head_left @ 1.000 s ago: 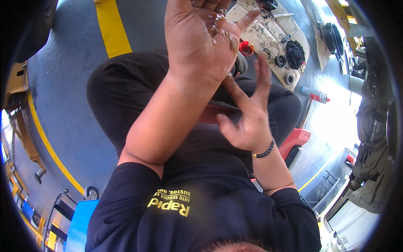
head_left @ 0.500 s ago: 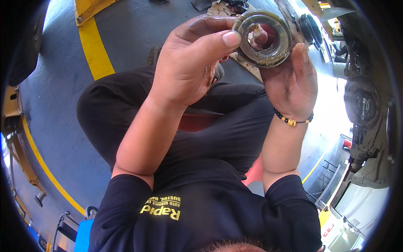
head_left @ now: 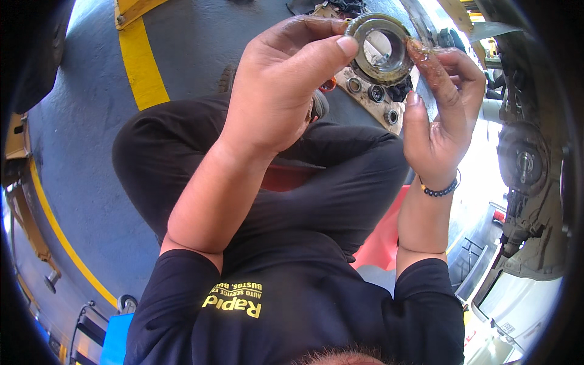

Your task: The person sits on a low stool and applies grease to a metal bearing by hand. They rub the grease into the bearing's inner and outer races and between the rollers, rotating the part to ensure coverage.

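A round metal bearing (head_left: 382, 74), smeared with brownish grease, is held up at the top right of the head view. Its centre hole lets the background show through. My left hand (head_left: 274, 82) pinches the bearing's left rim between thumb and fingers. On the other side, my right hand (head_left: 443, 112) has its index fingertip against the right rim, with grease along that finger. The thumb and other fingers of the right hand are apart, and the palm holds nothing.
Beyond my hands, a cardboard sheet (head_left: 370, 108) on the floor carries several round metal parts (head_left: 376, 93). My crossed legs (head_left: 182, 137) lie below, near a red plastic seat (head_left: 380, 243). A vehicle's wheel hub (head_left: 524, 163) stands at right. A yellow floor line (head_left: 141, 64) runs at left.
My right hand has moved from beneath the bearing out to its right side, with its fingers spreading. The left hand keeps its pinch. More parts on the cardboard are now visible.
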`<state>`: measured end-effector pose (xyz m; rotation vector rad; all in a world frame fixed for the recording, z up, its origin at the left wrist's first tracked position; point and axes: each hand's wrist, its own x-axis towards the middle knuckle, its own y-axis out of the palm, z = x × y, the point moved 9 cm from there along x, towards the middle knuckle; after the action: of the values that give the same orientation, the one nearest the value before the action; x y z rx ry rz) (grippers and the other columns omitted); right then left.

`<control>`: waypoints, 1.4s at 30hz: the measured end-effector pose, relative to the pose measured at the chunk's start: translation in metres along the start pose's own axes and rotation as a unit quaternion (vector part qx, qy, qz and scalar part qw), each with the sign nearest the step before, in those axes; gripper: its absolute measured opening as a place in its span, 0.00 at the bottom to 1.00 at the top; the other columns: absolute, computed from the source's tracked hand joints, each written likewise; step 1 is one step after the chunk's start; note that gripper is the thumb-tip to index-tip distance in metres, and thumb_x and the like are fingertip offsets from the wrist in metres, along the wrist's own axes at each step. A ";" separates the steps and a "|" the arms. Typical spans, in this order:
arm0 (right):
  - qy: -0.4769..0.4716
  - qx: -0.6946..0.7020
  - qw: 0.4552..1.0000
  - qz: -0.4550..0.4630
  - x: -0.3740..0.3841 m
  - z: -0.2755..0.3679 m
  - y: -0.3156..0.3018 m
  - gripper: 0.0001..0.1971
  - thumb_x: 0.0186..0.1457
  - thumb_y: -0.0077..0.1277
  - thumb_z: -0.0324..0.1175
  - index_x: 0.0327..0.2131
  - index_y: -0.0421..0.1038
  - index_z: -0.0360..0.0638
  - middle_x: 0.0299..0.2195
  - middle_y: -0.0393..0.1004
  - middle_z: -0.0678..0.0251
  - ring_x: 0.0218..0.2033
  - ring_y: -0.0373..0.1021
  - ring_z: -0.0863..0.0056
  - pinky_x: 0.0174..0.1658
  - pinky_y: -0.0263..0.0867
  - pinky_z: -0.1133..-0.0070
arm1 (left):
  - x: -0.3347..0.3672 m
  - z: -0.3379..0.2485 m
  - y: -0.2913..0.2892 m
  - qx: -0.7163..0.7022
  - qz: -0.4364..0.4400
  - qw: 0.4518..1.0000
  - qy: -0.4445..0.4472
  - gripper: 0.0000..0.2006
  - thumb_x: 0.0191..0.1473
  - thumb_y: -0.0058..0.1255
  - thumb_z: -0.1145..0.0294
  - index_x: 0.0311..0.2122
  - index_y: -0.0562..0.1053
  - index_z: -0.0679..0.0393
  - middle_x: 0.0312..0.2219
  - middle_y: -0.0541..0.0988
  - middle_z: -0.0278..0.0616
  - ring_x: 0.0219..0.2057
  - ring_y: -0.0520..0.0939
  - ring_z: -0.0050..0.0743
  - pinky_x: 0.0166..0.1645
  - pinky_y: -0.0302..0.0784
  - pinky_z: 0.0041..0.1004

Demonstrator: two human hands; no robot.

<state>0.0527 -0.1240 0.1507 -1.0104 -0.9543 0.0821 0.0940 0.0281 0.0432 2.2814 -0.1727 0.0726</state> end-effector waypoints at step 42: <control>0.087 0.143 0.985 0.044 -0.013 -0.004 0.034 0.33 0.47 0.46 0.40 0.59 0.71 0.44 0.62 0.55 0.55 0.62 0.54 0.61 0.65 0.49 0.65 | -0.011 0.014 0.007 0.036 -0.040 0.997 0.063 0.15 0.57 0.59 0.75 0.46 0.74 0.73 0.35 0.80 0.39 0.34 0.78 0.16 0.39 0.75 0.18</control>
<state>0.0594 -0.1140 0.1161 -0.7800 -0.7139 0.1958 0.0824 0.0141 0.0376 2.3448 -0.0118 0.1828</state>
